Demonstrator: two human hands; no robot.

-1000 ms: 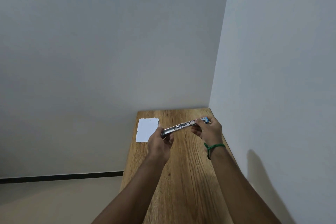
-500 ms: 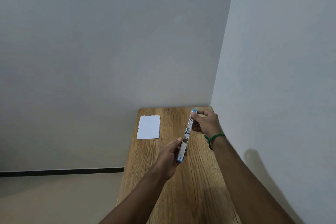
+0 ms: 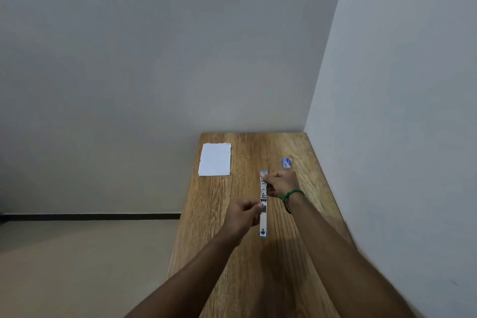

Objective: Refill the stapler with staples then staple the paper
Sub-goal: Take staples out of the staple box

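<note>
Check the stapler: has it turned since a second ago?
Yes. The stapler lay crosswise on the table, roughly parallel to its far edge; it now points lengthwise toward the back wall, in both hands.

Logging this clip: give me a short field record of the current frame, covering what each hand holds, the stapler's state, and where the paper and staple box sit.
surface: wooden table set in a corner between two walls
stapler: opened out flat, long axis pointing away from the person, metal side up, held above the table
left hand: pinching the stapler near its middle
right hand: gripping the far half; green band on the wrist
paper: white sheet flat at far left of the table, untouched
staple box: small, blue and white, far right of the table
staples loaded: cannot tell
</note>
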